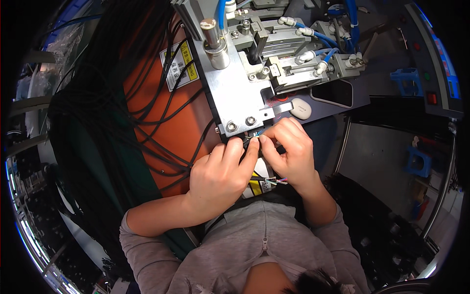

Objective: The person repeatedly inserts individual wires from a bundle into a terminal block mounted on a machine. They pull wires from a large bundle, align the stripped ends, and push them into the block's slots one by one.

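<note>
Right grip (292, 153) is pinched small, with finger and thumb closed on some thin wires (256, 134). Left grip (220, 170) is bent in close beside it, and one of its fingertips reaches the same spot. I cannot tell if it holds the wires too, because its own fingers hide that part. The thin wires are blue and pale, and they sit between the two grips, just by the near edge of a shiny metal plate (235, 100).

Just below the grips, a black cable ends in loose wires (277, 181) of many colors. They are near a yellow and white label.

On the plate there are two round bolts (241, 123) near the front and a fat silver post (214, 45) at the back. Behind it are more metal parts with bright blue tubes (353, 19).

To the right, a white, egg-shaped case (300, 109) is near a dark phone (333, 93) on the gray desk (362, 96). To the left, lots of black cables (93, 105) spread over an orange board (192, 128). Far right, there are two blue stools (417, 160).
</note>
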{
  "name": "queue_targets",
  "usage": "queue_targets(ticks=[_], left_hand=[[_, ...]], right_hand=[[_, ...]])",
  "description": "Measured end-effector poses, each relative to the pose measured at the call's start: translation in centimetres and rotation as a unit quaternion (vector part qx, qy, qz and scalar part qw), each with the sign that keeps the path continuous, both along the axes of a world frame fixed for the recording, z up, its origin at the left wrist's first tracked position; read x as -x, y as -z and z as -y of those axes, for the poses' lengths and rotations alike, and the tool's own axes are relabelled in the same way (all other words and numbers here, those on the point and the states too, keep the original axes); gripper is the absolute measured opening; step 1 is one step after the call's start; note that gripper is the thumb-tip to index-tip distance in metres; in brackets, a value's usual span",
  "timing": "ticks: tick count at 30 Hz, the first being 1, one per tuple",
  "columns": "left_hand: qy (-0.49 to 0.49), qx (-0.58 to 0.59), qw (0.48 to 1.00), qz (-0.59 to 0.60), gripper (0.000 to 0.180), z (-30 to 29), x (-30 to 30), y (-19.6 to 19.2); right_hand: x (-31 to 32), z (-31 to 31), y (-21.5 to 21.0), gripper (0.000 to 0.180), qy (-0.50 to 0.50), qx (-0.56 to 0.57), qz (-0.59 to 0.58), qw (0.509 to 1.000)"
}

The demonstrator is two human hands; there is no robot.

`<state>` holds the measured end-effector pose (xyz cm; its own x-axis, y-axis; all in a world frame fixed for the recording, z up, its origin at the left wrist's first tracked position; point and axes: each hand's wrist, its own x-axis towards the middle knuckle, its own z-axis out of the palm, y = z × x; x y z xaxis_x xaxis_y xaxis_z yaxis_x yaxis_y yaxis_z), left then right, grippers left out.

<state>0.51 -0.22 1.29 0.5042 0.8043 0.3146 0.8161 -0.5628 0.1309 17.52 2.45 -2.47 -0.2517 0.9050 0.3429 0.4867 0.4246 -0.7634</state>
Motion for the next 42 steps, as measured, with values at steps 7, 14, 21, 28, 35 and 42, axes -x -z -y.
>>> queue_targets(ticks=[7,14,21,28,35,42], left_hand=[[0.02,-0.01,0.999,0.029,0.035,-0.3,0.5,0.8],[0.03,-0.045,0.996,0.066,0.031,-0.9,0.6,1.5],[0.01,-0.027,0.998,0.059,0.027,-1.0,0.6,0.7],[-0.021,-0.022,0.999,-0.041,0.02,0.9,1.1,0.2],[-0.032,0.213,0.879,0.425,0.025,-0.4,2.8,-0.7],[-0.008,0.239,0.712,0.66,0.029,-0.8,3.7,-1.3]], right_hand=[[0.4,-0.1,1.1,0.004,0.033,0.086,-0.095,0.991],[0.1,0.0,3.2,0.009,0.026,0.349,-0.313,0.883],[1.0,0.0,1.7,0.012,0.065,0.133,-0.151,0.977],[0.1,0.4,2.7,0.013,0.086,0.249,-0.333,0.906],[2.7,1.3,-1.9,0.011,-0.054,-0.008,-0.111,0.992],[7.2,1.6,-3.0,0.015,-0.101,0.024,-0.121,0.987]])
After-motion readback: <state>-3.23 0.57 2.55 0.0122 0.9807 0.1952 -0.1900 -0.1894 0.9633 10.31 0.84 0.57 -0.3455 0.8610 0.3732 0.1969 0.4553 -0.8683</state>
